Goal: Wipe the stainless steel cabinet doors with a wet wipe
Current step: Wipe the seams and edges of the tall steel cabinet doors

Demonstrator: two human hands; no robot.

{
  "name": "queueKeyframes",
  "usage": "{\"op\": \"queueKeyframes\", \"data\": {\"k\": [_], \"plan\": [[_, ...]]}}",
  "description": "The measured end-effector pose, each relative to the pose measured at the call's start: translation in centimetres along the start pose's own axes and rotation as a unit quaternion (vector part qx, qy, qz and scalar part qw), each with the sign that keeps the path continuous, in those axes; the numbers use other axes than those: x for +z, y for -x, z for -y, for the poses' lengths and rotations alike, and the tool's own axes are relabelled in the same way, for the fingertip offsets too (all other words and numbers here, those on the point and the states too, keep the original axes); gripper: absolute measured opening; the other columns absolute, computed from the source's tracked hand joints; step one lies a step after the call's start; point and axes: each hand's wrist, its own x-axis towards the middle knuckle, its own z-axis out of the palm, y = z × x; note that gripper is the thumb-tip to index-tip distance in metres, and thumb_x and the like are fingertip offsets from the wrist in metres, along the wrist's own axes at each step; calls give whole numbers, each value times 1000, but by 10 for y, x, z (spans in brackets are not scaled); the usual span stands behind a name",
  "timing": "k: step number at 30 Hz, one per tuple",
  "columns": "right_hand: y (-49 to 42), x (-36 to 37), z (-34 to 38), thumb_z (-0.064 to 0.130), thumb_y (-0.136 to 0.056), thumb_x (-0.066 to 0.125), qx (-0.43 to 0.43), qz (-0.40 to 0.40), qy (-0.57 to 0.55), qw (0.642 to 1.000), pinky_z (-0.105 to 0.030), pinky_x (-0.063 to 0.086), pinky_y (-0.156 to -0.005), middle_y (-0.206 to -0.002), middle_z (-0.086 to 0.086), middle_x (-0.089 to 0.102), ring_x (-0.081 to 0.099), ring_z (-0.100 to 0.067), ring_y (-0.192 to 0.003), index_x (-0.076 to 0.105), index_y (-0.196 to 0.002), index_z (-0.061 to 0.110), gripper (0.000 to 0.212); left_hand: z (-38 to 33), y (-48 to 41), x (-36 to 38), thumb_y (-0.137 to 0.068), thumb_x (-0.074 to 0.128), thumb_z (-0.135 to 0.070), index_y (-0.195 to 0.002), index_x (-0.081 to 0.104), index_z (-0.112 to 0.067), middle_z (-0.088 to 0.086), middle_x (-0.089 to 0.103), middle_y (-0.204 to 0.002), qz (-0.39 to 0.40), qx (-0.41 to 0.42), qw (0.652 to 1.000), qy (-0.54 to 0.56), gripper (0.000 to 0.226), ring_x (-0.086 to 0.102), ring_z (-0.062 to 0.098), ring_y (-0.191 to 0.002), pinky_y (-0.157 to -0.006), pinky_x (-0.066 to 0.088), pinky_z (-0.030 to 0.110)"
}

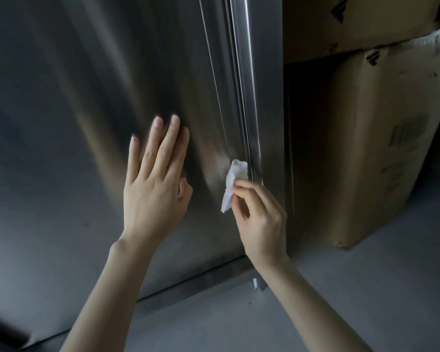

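Wiping: right grip (261, 219) pinches the wet wipe (236, 171) between thumb and fingertips; fingers curled, narrow hold
Wipe position: white, crumpled; sticks up and to the left out of the pinch; upper part lies against the cabinet door (74, 123) low down, just beside the vertical edge strip (249, 97); lower corner hangs free below the thumb
Left grip (153, 189): wide, fingers straight and slightly spread; fingers laid on the same door, left of the wipe and apart from it; holds nothing
Door: brushed stainless steel; pale bright patch just left of the wipe
Base: steel rail (188, 288) runs under the door; short foot (258, 284) at its right end stands on the grey floor (341, 301)
Right side: two stacked cardboard boxes (379, 148) just beside the cabinet; lower one sits on the floor
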Motion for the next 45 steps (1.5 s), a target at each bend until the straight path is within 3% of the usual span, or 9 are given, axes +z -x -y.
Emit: {"op": "queueKeyframes", "data": {"k": [5, 13, 19, 22, 27, 32, 36, 41, 45], "plan": [[-2, 32, 16, 1, -76, 75, 89, -69, 11, 994, -28, 54, -81, -106, -11, 69, 66, -20, -93, 72, -85, 2, 9, -2, 0, -3, -85, 62, -5, -151, 30, -6, 7, 15, -162, 5, 1, 1000, 7, 74, 6, 26, -150, -121, 2, 46], [26, 36, 11, 4, -79, 71, 144, -96, 8, 985, -39, 58, -72, -91, -11, 71, 67, -21, -85, 70, -84, -1, 7, -11, 0, 2, -84, 62, -3, -152, 27, -6, 10, 14, -162, 4, -29, 1000, 11, 77, 4, 28, -150, -120, -2, 46], [19, 45, 14, 8, -84, 64, 154, -123, -27, 980, -20, 49, -92, -101, -16, 68, 62, -17, -99, 65, -106, -7, 27, -11, 1, 3, -86, 60, -4, -152, 26, -6, 10, 13, -162, -2, -28, 1000, 8, 74, 2, 27, -150, -120, -5, 44], [38, 45, 7, 6, -87, 60, 148, -112, -29, 982, -21, 46, -96, -102, -17, 67, 58, -15, -104, 68, -102, -6, 21, -11, 1, 5, -85, 60, -4, -151, 27, -5, 11, 14, -162, -8, -30, 999, 6, 75, 3, 28, -150, -120, -4, 45], [53, 37, -3, 7, -85, 62, 142, -81, 4, 987, -28, 53, -87, -99, -14, 70, 63, -17, -97, 71, -96, -4, 18, -19, 11, 12, -80, 65, -5, -151, 29, -5, 11, 13, -161, 2, -29, 1000, 7, 80, 3, 31, -149, -121, -1, 47], [33, 45, 1, 5, -85, 64, 139, -97, -26, 985, -21, 46, -96, -106, -11, 68, 60, -16, -101, 70, -103, -1, 20, -31, 31, 23, -81, 65, -4, -147, 40, -8, 5, 17, -159, 7, -8, 1000, 19, 71, 8, 30, -149, -121, 2, 48], [70, 41, -9, 4, -83, 65, 140, -59, -44, 987, -26, 46, -100, -111, -16, 66, 60, -22, -109, 67, -107, -5, 26, -37, 44, 30, -76, 69, -1, -146, 43, -12, 1, 20, -158, 20, 1, 1000, 15, 75, 11, 29, -148, -121, 3, 49], [113, 29, -17, -9, -67, 74, 190, 4, -15, 982, -44, 57, -77, -106, -20, 68, 66, -30, -98, 68, -102, -9, 36, -38, 46, 34, -78, 67, -2, -147, 41, -13, 1, 20, -159, 23, -6, 1000, 11, 76, 10, 31, -149, -121, 5, 51], [81, 39, -10, 4, -74, 72, 177, -41, -43, 983, -31, 52, -91, -108, -15, 68, 63, -22, -105, 67, -106, -1, 33, -37, 46, 36, -78, 68, -2, -147, 42, -12, 0, 19, -159, 18, -4, 1000, 10, 74, 9, 31, -149, -121, 3, 50]]}}
